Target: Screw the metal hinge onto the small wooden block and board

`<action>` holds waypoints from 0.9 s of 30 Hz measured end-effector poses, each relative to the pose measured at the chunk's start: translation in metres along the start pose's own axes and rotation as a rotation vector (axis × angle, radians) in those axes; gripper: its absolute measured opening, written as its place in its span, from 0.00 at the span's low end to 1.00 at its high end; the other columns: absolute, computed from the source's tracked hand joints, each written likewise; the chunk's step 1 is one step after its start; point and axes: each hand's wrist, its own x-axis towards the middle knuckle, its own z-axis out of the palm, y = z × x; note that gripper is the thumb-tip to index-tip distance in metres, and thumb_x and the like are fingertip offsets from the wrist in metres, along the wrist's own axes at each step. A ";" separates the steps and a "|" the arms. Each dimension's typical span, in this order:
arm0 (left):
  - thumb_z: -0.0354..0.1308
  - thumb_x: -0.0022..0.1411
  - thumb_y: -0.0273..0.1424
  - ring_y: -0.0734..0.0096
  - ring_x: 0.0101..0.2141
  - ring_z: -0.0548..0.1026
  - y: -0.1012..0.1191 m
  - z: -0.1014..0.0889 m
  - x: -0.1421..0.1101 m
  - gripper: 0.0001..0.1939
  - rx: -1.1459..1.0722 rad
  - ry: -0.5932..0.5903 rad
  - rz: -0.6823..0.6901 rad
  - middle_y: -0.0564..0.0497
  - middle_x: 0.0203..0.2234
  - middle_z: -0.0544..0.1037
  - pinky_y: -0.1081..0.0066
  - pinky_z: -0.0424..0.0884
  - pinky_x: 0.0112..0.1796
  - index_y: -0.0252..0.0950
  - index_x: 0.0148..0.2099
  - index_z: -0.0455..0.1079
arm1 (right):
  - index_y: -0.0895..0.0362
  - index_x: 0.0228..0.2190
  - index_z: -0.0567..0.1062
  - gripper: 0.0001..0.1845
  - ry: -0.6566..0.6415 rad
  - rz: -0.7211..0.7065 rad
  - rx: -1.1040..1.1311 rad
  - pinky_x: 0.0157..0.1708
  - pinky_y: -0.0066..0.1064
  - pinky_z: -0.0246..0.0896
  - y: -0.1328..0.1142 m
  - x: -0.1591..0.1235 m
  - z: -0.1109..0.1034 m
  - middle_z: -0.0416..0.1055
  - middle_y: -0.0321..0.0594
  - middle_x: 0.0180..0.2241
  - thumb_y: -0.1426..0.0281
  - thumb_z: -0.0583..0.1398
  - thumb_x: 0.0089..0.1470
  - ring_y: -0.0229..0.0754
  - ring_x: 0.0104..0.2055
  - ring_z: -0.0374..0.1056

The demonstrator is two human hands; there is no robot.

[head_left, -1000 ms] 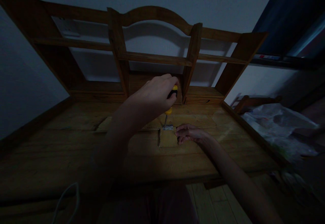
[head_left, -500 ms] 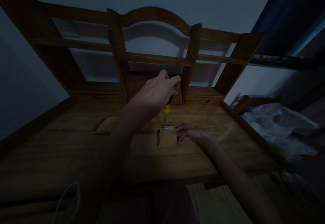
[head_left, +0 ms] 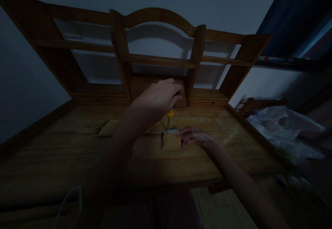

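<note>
My left hand (head_left: 162, 94) is closed around a screwdriver (head_left: 169, 114), whose yellow handle shows only in part below the palm. The shaft stands nearly upright, its tip at the left end of a small metal hinge (head_left: 171, 130). That hinge lies along the top edge of a small square wooden piece (head_left: 172, 142) on the desk. With bent fingers, my right hand (head_left: 193, 137) grips the right edge of the wooden piece. Behind the hinge, a long thin wooden board (head_left: 197, 122) lies flat, partly covered by my left forearm.
A wooden shelf unit (head_left: 159, 60) rises at the back of the desk (head_left: 77, 146). To the right are a clear plastic bag (head_left: 282, 125) and a wooden chair back (head_left: 264, 103). A white cable (head_left: 80, 201) loops at the lower left. The room is dim.
My left hand has turned on the screwdriver handle and dropped slightly, hiding more of it. My right hand and the wooden piece have hardly moved.
</note>
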 end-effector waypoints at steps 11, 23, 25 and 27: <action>0.60 0.64 0.43 0.62 0.43 0.73 0.000 0.002 0.002 0.17 0.022 0.073 -0.101 0.44 0.45 0.72 0.66 0.69 0.44 0.35 0.48 0.69 | 0.60 0.31 0.74 0.18 -0.017 -0.009 0.007 0.30 0.25 0.71 0.003 0.002 -0.003 0.78 0.40 0.24 0.65 0.73 0.42 0.38 0.26 0.76; 0.48 0.66 0.25 0.62 0.48 0.73 -0.002 -0.013 -0.013 0.17 0.034 -0.018 -0.037 0.48 0.47 0.75 0.64 0.68 0.50 0.39 0.54 0.68 | 0.61 0.33 0.75 0.20 -0.022 -0.028 0.018 0.30 0.27 0.72 0.010 0.007 -0.008 0.77 0.37 0.26 0.66 0.74 0.41 0.38 0.26 0.76; 0.49 0.66 0.27 0.61 0.48 0.73 0.000 -0.012 -0.014 0.16 0.043 -0.010 -0.048 0.47 0.47 0.74 0.64 0.68 0.50 0.38 0.54 0.67 | 0.60 0.33 0.75 0.19 -0.003 -0.018 0.018 0.30 0.28 0.72 0.008 0.005 -0.007 0.77 0.37 0.26 0.66 0.74 0.40 0.38 0.26 0.76; 0.51 0.67 0.31 0.59 0.47 0.73 0.003 -0.008 -0.014 0.14 0.052 0.016 -0.067 0.45 0.46 0.74 0.63 0.68 0.49 0.37 0.53 0.67 | 0.60 0.32 0.75 0.18 0.008 0.000 0.014 0.30 0.27 0.71 0.005 0.003 -0.005 0.77 0.37 0.25 0.67 0.73 0.40 0.38 0.25 0.75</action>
